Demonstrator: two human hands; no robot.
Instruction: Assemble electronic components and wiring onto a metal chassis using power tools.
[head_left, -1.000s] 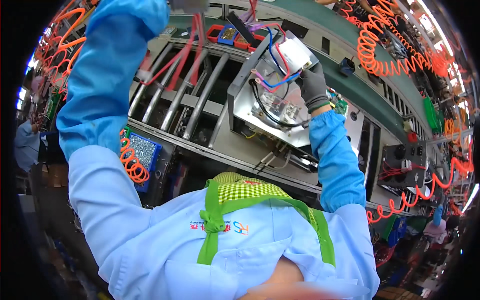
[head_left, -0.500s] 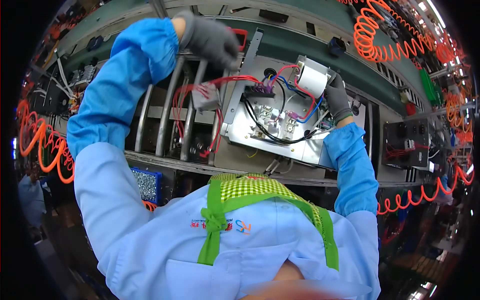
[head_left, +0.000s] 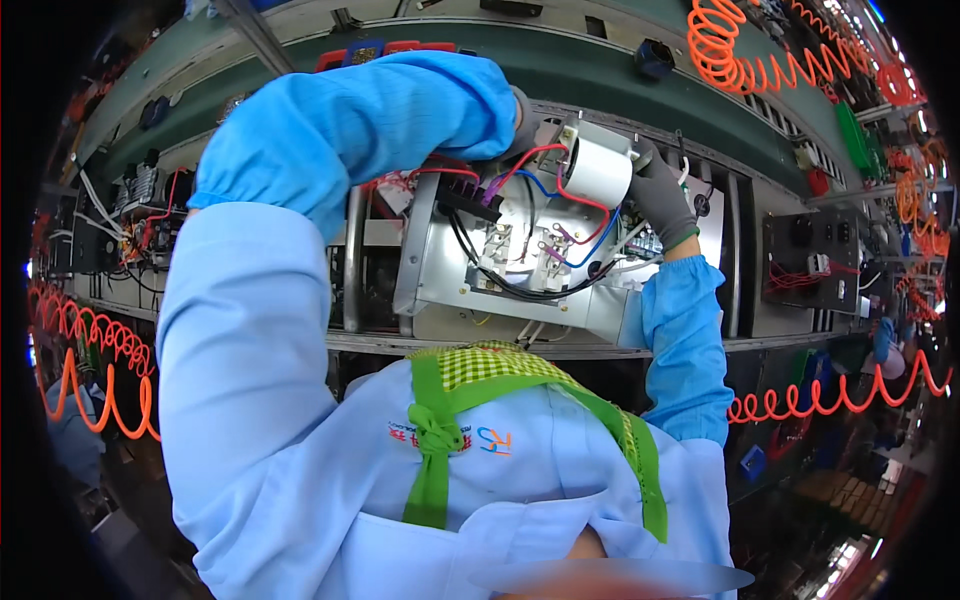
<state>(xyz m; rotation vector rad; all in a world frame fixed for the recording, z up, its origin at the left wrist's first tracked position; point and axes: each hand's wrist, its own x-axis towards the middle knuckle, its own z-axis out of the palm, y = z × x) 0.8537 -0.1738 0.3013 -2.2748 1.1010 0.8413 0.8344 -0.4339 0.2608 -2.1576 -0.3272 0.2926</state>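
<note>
A silvery metal chassis point(head_left: 450, 286) lies in front of me, carrying a white cylinder point(head_left: 603, 172) in a metal bracket, a dark terminal block point(head_left: 470, 200) and red, blue and black wires. My right hand point(head_left: 664, 200), in a grey glove, has its fingers bent against the right end of the cylinder; their tips are partly hidden. My left hand point(head_left: 522, 128), gloved in grey too, reaches over the far side of the chassis, left of the cylinder. The blue sleeve and the parts there hide its fingers.
Metal roller bars point(head_left: 355, 262) run under and beside the chassis. A black box point(head_left: 815, 262) with red wires stands at the right. Orange coiled hoses point(head_left: 722, 45) hang at the far right, and others flank both sides. Red and blue bins point(head_left: 365, 50) line the far edge.
My left hand has swung right, from beyond the chassis's left edge to its far side near the cylinder. The chassis has shifted somewhat left, with my right hand still at the cylinder's end.
</note>
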